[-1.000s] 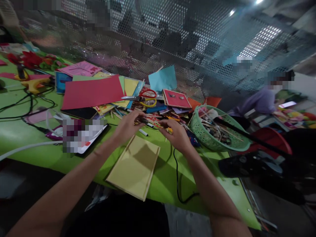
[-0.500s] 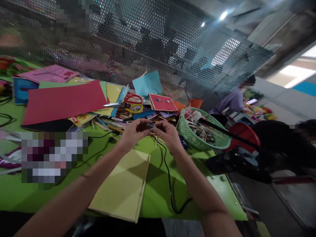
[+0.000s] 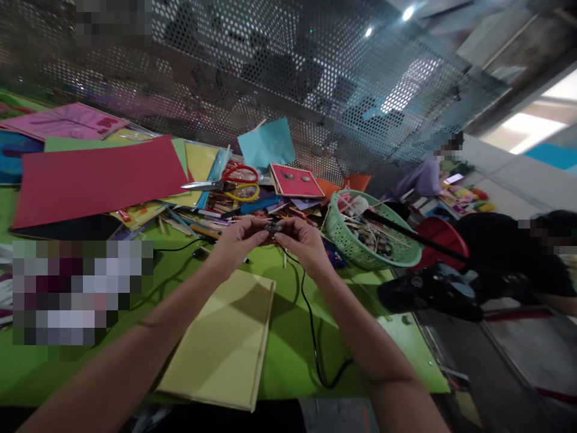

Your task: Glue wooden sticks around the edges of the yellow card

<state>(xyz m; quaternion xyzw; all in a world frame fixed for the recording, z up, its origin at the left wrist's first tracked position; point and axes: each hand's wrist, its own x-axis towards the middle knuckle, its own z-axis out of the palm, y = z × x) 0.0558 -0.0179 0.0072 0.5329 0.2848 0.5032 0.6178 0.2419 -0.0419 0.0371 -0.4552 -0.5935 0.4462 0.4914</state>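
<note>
Between the fingertips of both hands is a small dark grey object [image 3: 273,228], perhaps a pebble; its kind is too small to make out surely. My left hand [image 3: 237,243] pinches it from the left, and my right hand [image 3: 303,242] pinches it from the right. Both hands are raised above the table. Below them lies a yellow board [image 3: 228,343] with thin stick edging. A black cable [image 3: 311,337] runs down the table by my right forearm. Just beyond the hands are scissors [image 3: 225,184] with red and yellow handles and a red framed card [image 3: 296,181] bearing two small stones.
A green basket [image 3: 342,246] with sticks and stones stands to the right. Coloured paper, including a red sheet [image 3: 99,180], is piled at the left. A perforated metal screen [image 3: 270,78] rises behind the green table [image 3: 288,373]. Other people are at the right.
My view has shifted slightly, so the items at the left sit further left. Both hands keep hold of the small grey object, their fingers moving slightly around it.
</note>
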